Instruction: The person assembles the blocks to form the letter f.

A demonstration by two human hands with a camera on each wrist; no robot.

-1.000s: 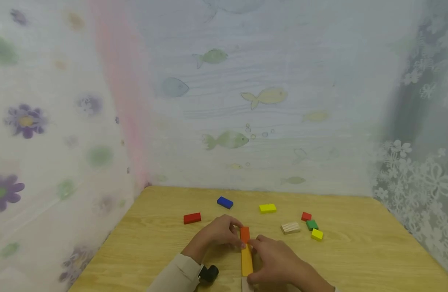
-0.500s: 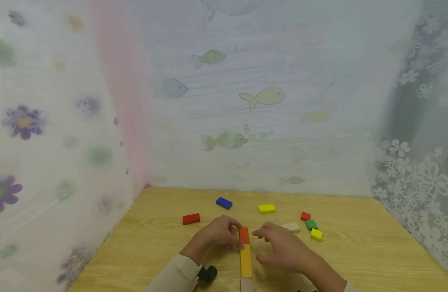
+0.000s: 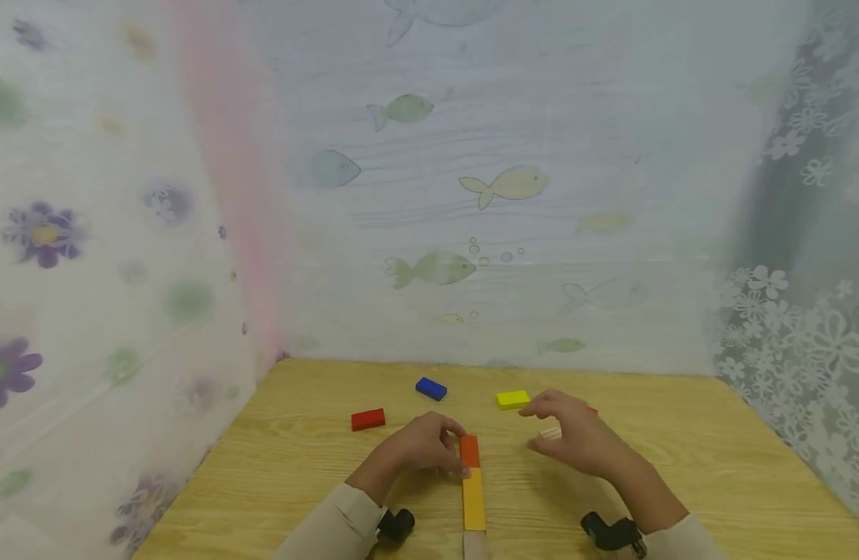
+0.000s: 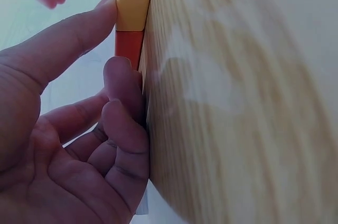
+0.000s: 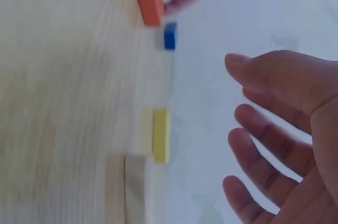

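A row of wooden blocks lies end to end on the table point(image 3: 261, 467) in the head view: an orange block point(image 3: 469, 451) farthest, an amber block point(image 3: 474, 499) behind it, and a pale block point(image 3: 475, 544) cut by the lower edge. My left hand point(image 3: 418, 447) holds the orange block, index finger at its far end and thumb by its joint with the amber one. To the right, my right hand point(image 3: 576, 435) hovers with fingers apart, holding nothing. Under it a striped plain wood block point(image 3: 550, 433) is partly hidden. The yellow block point(image 3: 513, 400) lies just beyond its fingertips.
A red block point(image 3: 368, 419) lies left of the row, and a blue block point(image 3: 431, 389) stands farther back. A small red block point(image 3: 593, 410) peeps out behind the right hand. A patterned curtain point(image 3: 429, 233) rises at the table's far edge.
My right hand has left the row and moved right and away over the plain wood block, covering the small green and yellow blocks. The left hand stays at the orange block.
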